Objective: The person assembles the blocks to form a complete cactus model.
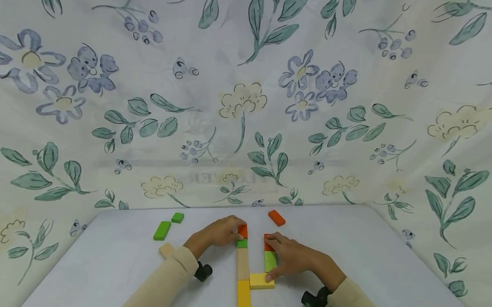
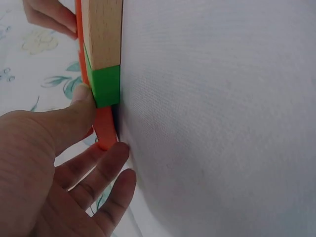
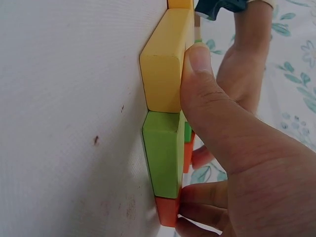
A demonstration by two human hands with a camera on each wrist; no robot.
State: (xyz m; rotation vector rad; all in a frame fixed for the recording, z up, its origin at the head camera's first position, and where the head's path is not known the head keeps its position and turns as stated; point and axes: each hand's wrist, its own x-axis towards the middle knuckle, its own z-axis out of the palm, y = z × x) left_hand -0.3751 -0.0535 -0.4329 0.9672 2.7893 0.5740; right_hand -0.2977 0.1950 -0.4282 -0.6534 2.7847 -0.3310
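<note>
My left hand (image 1: pixel 220 232) pinches an orange block (image 1: pixel 243 231) at the far end of a row of blocks, thumb at its near end and fingers at its far end. Below it in the row lie a small green block (image 1: pixel 242 243), a plain wooden block (image 1: pixel 243 264) and a long yellow-orange block (image 1: pixel 244 299). A yellow block (image 1: pixel 259 282) branches off to the right, then a light green block (image 1: pixel 270 262) and a red-orange block (image 1: pixel 267 245) run away from it. My right hand (image 1: pixel 297 257) spans these, thumb on the yellow block (image 3: pixel 163 84), fingertips touching the red-orange block (image 3: pixel 167 211).
A loose orange block (image 1: pixel 276 218) lies beyond the right row. To the left are a green block (image 1: pixel 162 231), a smaller green block (image 1: pixel 177 217) and a wooden block (image 1: pixel 166 250) partly behind the left forearm. A flower-patterned cloth (image 1: pixel 243 126) hangs behind the white table (image 1: pixel 364 248).
</note>
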